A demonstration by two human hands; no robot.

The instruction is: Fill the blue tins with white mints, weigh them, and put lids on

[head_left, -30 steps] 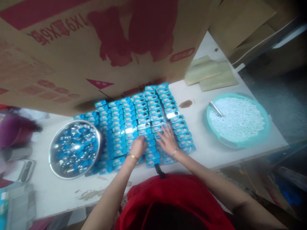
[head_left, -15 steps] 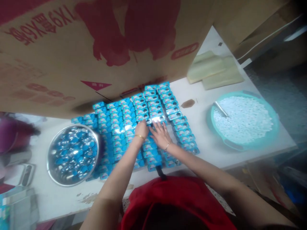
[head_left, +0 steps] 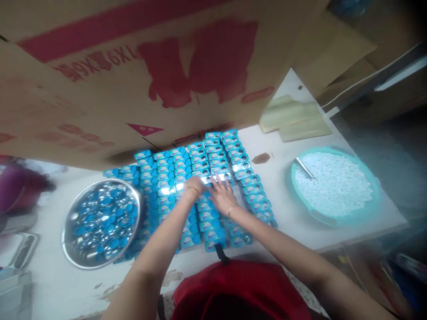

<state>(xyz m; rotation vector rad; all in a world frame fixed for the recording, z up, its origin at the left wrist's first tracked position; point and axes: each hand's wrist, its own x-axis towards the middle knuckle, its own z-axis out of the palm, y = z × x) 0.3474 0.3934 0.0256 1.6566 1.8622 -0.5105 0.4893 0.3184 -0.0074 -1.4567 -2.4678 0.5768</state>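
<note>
Rows of small blue tins (head_left: pixel 213 155) lie side by side on the white table (head_left: pixel 280 222). My left hand (head_left: pixel 192 186) rests on the tins in the middle of the block, its fingers curled and pressed down on a tin whose metal shines. My right hand (head_left: pixel 220 194) lies just to its right with fingers spread flat over the tins. Both wrists wear thin bracelets.
A steel bowl (head_left: pixel 100 221) of blue lids stands at the left. A teal basin (head_left: pixel 333 186) of small white tablets with a metal scoop sits at the right. A big cardboard box (head_left: pixel 140 75) overhangs the back. Pale flat bags (head_left: pixel 293 118) lie at the far right.
Both hands have moved from the near rows up to the middle rows of tins. The view has shifted a little.
</note>
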